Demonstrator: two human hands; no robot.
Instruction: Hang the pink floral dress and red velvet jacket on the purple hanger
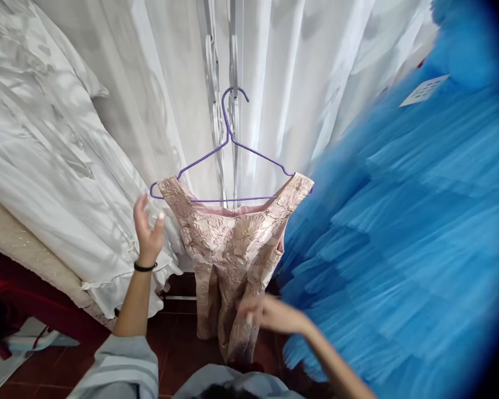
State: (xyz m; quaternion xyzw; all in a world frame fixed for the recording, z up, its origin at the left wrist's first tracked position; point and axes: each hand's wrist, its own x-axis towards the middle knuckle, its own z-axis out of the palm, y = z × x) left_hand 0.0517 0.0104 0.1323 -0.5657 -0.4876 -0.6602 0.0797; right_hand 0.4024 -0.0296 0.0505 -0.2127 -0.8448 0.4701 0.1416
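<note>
The pink dress (pixel 241 238) hangs from a hanger (pixel 229 133); its straps (pixel 298 190) could slip if the right hand (pixel 274 313), blurred over its skirt (pixel 205 305), grip unclear, tugs. The left hand (pixel 148 237), left of the dress, is spread.

Pink-and-gold floral dress (pixel 241 238), purple hanger (pixel 205 157), blue tiered gown (pixel 382 210).

Paired metal strips (pixel 234 66), vertical; purple hanger (pixel 230 133) at them, hook up. Pink floral dress (pixel 237 238) hangs on hanger, straps over both ends. Floor (pixel 178 338) below: dark red tiles. Pale item (pixel 37 339) lower left, floor contact unclear.
</note>
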